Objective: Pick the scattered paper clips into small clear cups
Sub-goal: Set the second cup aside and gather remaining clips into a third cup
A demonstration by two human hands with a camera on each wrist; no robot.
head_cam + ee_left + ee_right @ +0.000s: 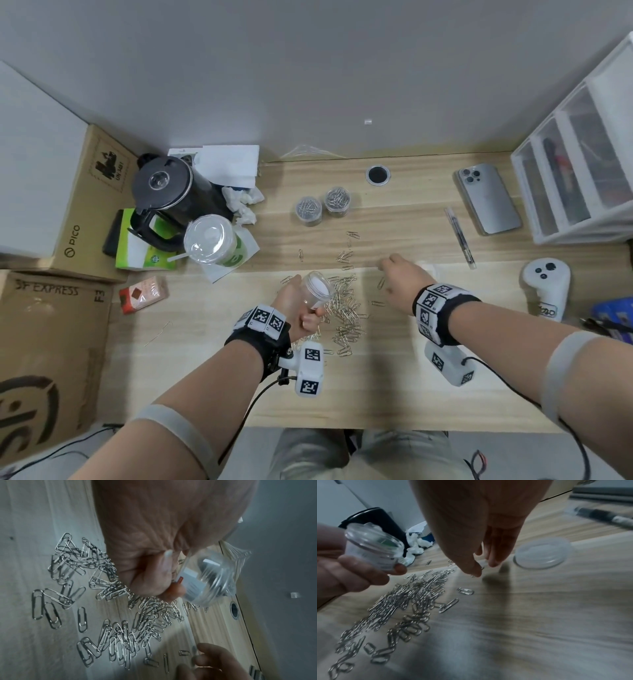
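Step in hand: filling a third cup, by my reading; two small clear round cups (322, 205) holding clips stand at the back of the light wooden table (428, 370).
Left hand (297, 308): fingers curled round a small clear plastic cup (317, 289), lifted and tilted with its mouth toward the right.
Right hand (400, 274): fingers pointing down, tips close together, apparently pinching a clip; blur leaves it uncertain.
Clips: silver wire paper clips (347, 310) heaped between the hands, strays beyond.
Lid: a clear round lid (542, 553) lies just beside the right hand.
Next move: probably carrying the pinched clip across to the cup's mouth.
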